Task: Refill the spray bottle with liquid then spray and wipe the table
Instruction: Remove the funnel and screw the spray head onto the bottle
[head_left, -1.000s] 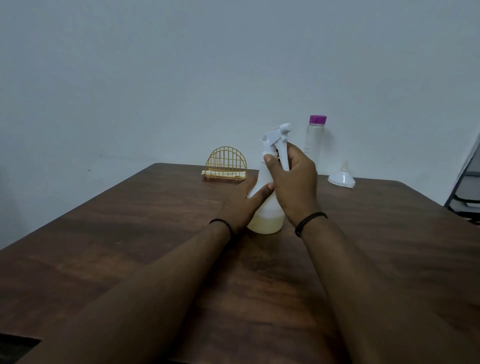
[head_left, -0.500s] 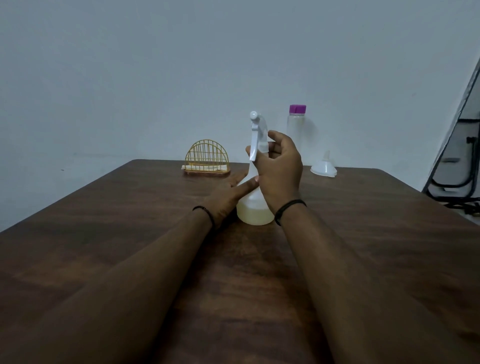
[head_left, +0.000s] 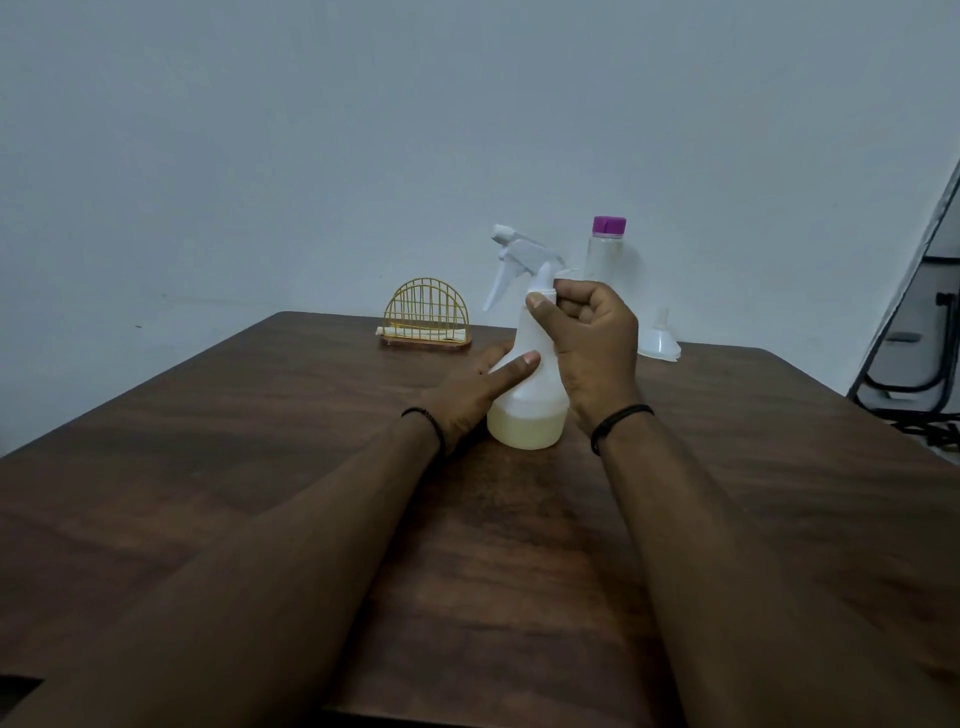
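Head view, items left to right. Surface: dark wood, near edge cut off by the frame. Wire holder: gold, arched, at the far edge; pale folded contents at its base, too dim to identify. Left hand: fingers straight, laid against the lower left side of the spray bottle; thumb hidden. Bottle: upright mid-surface, translucent, yellowish liquid low in the base, white trigger head pointing left. Right hand: fingers curled round the bottle's neck below the trigger head, hiding the collar. Clear bottle: purple cap, behind the hand, lower part hidden. Funnel: white, inverted, far right. Black frame: off-surface, cut off at right.
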